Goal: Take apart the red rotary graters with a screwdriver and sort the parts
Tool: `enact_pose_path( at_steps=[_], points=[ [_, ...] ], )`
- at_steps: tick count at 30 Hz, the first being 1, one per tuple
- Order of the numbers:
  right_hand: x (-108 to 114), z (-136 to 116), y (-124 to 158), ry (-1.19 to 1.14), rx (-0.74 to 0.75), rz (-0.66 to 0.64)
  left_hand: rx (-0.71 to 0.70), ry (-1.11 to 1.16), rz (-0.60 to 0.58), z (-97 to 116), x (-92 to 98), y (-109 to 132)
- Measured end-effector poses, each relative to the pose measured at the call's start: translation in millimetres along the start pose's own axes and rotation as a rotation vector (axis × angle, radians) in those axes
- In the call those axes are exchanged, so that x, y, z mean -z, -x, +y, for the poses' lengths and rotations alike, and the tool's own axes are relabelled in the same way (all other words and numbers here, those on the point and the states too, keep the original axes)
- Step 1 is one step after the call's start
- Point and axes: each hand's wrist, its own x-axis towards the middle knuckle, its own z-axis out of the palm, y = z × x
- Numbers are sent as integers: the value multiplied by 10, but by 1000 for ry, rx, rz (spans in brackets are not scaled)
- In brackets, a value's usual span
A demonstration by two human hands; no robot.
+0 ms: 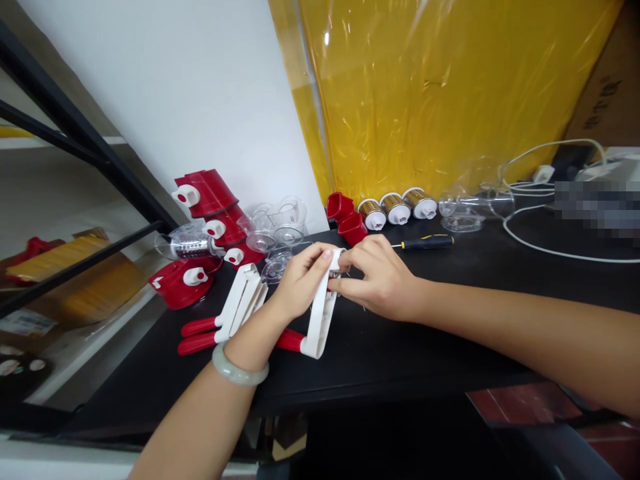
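Note:
A white crank handle with a red grip [320, 323] is tilted above the black tabletop. My left hand [303, 280] is closed around its upper part, the thumb lying along the white end. My right hand [377, 280] is bent at that same end, its fingers closed against it; whether a small part sits between the fingertips is hidden. Left of my left hand lie more white crank handles [240, 303] with red grips. Just beyond my right hand lies a screwdriver [427, 242] with a dark and yellow handle.
Red grater housings [207, 193] with white knobs are stacked at left, beside clear plastic cups [280, 220]. Red pushers [353, 228] and three metal grater drums [397, 208] stand at the back. Clear parts [463, 207] and a white cable [545, 250] are at right.

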Motion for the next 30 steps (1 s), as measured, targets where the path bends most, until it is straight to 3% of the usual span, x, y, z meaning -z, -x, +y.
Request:
enact_pose_path(
  at_steps=[10,17,25,30],
  points=[
    [7,65,-29,91,221,80,65,-47,-51,-19,3,-15],
    [7,139,-41,131,388,-1,143,-26,-68,-13,1,-16],
    [-29,183,-22,69,326,-24,195,-58,-100,-4,14,-29],
    [-11,146,-43,90,377,-4,199,-137,-62,-16,9,-27]
  ],
)
